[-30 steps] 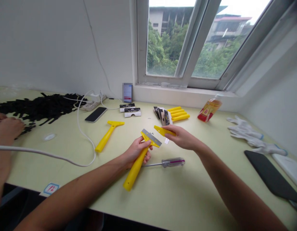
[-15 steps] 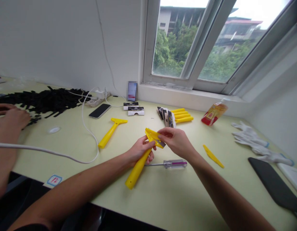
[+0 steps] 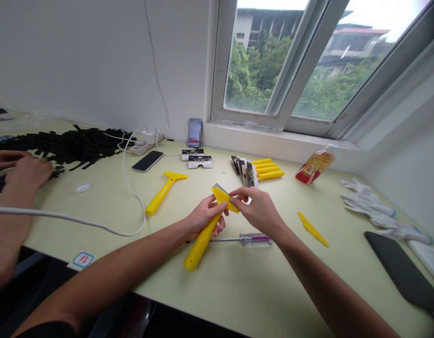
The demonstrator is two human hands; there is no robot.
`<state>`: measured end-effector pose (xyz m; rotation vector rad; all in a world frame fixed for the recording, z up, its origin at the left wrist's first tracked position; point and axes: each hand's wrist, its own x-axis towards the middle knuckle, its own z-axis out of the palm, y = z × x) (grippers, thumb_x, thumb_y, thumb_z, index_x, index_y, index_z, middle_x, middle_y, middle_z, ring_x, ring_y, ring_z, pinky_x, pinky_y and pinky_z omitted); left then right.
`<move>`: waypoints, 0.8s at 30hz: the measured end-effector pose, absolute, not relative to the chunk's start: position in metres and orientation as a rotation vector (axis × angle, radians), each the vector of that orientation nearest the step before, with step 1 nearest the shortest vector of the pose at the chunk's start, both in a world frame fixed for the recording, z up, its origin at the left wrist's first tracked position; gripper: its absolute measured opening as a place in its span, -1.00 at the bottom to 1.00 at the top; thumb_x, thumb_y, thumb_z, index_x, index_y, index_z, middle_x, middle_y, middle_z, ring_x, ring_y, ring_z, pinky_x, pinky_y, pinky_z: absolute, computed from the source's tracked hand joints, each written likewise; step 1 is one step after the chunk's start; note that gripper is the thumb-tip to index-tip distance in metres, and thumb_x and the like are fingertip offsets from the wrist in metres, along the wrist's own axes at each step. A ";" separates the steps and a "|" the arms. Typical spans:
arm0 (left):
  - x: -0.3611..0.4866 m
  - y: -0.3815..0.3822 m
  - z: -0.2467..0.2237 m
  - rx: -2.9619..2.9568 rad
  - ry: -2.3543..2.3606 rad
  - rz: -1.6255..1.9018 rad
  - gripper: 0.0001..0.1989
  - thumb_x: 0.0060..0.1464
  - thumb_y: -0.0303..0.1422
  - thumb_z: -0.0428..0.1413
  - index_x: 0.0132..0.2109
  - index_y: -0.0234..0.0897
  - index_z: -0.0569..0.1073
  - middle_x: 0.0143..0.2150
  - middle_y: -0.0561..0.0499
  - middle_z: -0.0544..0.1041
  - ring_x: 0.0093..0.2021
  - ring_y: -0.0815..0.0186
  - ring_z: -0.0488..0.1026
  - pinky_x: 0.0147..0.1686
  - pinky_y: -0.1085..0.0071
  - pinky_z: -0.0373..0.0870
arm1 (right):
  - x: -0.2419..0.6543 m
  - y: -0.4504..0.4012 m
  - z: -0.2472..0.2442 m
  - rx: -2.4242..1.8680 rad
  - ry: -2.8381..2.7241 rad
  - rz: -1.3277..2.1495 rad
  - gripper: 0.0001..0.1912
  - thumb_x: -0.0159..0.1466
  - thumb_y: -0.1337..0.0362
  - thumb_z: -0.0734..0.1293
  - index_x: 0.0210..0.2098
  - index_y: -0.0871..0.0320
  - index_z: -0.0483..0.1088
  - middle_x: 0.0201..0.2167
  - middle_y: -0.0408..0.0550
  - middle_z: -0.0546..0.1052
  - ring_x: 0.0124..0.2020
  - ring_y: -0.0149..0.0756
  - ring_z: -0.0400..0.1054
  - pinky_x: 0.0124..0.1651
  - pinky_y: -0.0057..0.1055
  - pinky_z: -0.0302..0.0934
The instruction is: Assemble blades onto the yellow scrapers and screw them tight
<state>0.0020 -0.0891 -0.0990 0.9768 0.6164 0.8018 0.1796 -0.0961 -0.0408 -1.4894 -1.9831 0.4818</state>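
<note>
Above the table, my left hand (image 3: 207,218) is closed around the neck of a yellow scraper (image 3: 202,244), its long handle slanting down toward me. My right hand (image 3: 254,206) pinches the right end of the triangular yellow blade cover (image 3: 224,199) on the scraper's head. A strip of grey metal blade (image 3: 221,188) shows past the far edge. Under my hands lies a screwdriver with a clear and purple handle (image 3: 256,239). Another loose yellow cover piece (image 3: 312,229) rests to the right, and a second yellow scraper (image 3: 164,191) lies at left.
Several packaged yellow scrapers (image 3: 269,168), small boxes (image 3: 200,162) and a red-yellow pouch (image 3: 314,165) lie toward the window. White gloves (image 3: 369,206) and a dark flat object (image 3: 401,270) are right. A phone (image 3: 148,161), white cable (image 3: 127,183), black strips (image 3: 83,148) and another person's hands (image 3: 30,171) are left.
The yellow cover has come down flat over the scraper's head. The blade, which showed at the lower right, now sticks out along the far upper edge. The view shifted slightly.
</note>
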 end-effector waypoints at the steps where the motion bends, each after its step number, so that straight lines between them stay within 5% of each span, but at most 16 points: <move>1: 0.002 -0.089 -0.099 0.975 0.612 0.800 -0.57 0.10 -0.11 0.23 -0.05 -0.24 0.27 -0.24 0.06 0.39 -0.62 0.46 0.43 -0.77 0.57 0.34 | 0.179 -0.096 -0.042 -1.479 -1.993 0.434 -0.85 0.23 0.21 0.36 -0.26 0.05 0.58 -0.44 -0.12 0.60 -0.35 -0.26 0.42 -0.22 -0.33 0.23; 13: 0.005 -0.093 -0.098 0.988 0.609 0.787 -0.63 0.17 -0.09 0.15 -0.05 -0.23 0.28 -0.25 0.07 0.38 -0.65 0.47 0.42 -0.79 0.58 0.30 | 0.173 -0.099 -0.045 -1.449 -1.854 0.528 -0.91 0.23 0.26 0.36 -0.35 0.07 0.54 -0.46 -0.17 0.58 -0.37 -0.30 0.42 -0.24 -0.36 0.20; 19: 0.006 -0.095 -0.095 0.990 0.603 0.792 -0.63 0.18 -0.09 0.15 -0.04 -0.23 0.27 -0.29 0.09 0.38 -0.67 0.46 0.41 -0.82 0.60 0.25 | 0.172 -0.097 -0.050 -1.392 -1.970 0.306 -0.92 0.21 0.27 0.38 -0.40 0.09 0.51 -0.44 -0.11 0.51 -0.31 -0.26 0.35 -0.17 -0.30 0.19; 24: 0.005 -0.095 -0.093 1.006 0.582 0.818 -0.65 0.17 -0.10 0.15 -0.10 -0.23 0.26 -0.29 0.09 0.40 -0.70 0.47 0.38 -0.85 0.62 0.17 | 0.177 -0.092 -0.056 -1.389 -1.876 0.337 -0.71 0.15 0.22 0.42 -0.14 0.13 0.40 -0.27 -0.04 0.47 -0.25 -0.25 0.35 -0.18 -0.29 0.24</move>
